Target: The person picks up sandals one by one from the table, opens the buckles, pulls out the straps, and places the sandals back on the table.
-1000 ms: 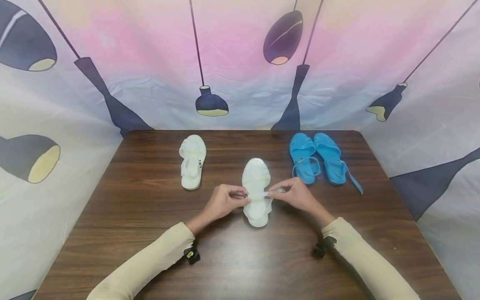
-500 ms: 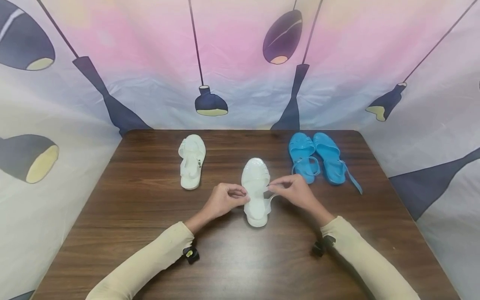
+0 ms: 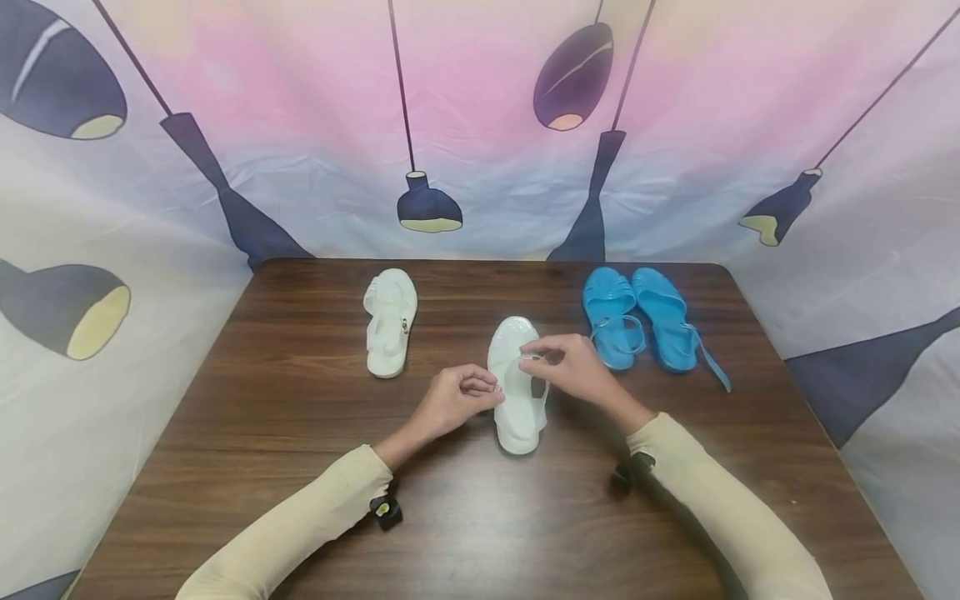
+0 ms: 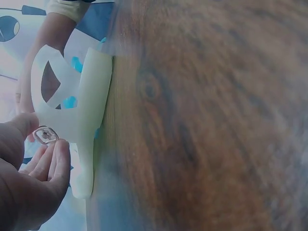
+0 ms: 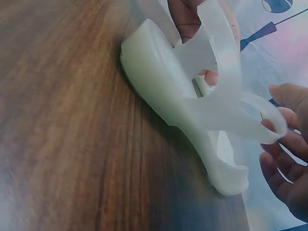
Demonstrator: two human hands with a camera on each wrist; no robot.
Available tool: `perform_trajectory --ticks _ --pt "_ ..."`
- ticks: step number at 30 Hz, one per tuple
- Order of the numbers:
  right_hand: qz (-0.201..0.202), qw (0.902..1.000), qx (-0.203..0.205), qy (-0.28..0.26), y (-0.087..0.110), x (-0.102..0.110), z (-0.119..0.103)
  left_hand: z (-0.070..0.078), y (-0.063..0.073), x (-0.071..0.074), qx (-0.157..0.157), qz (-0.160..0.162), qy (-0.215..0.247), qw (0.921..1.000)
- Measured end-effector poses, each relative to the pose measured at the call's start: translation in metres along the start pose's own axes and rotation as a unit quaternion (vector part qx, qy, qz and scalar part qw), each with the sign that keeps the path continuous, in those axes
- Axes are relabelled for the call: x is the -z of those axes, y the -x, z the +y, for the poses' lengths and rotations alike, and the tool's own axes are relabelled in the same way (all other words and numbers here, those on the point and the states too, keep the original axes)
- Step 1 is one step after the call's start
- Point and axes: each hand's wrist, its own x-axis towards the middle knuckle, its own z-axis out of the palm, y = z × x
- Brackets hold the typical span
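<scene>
A white jelly sandal (image 3: 513, 417) lies toe-away in the middle of the table. My left hand (image 3: 453, 398) is at its left side, thumb and fingertips pinching a small metal buckle (image 4: 46, 135), seen in the left wrist view. My right hand (image 3: 573, 367) is over the sandal's right side, fingers bent at its translucent ankle strap (image 5: 276, 132). That strap curls in a loop around the right fingertips in the right wrist view; the exact contact is partly hidden.
Another white sandal (image 3: 388, 325) lies at the back left. A blue sandal (image 3: 609, 300) and its mate (image 3: 660, 304) sit side by side at the back right, one with its strap hanging loose. The wooden table (image 3: 315, 417) meets a printed cloth behind.
My right hand has moved up and left over the sandal, and the strap that ran across to the buckle now curls up on the right. My left hand stays at the buckle.
</scene>
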Motion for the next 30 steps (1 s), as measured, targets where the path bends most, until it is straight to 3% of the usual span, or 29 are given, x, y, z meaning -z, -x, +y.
perform_trajectory --ticks 11,21,30 --pt "0.002 1.0000 0.000 0.009 0.008 0.019 0.004 0.002 0.003 0.000 0.000 0.005 -0.019 0.9998" --pt "-0.013 0.9939 -0.109 -0.006 0.042 0.019 0.006 0.008 0.019 -0.001 0.049 -0.002 -0.048 0.9976" --pt "-0.065 0.9881 -0.139 0.003 0.063 -0.001 0.004 0.006 0.027 -0.008 0.066 -0.031 -0.033 0.9968"
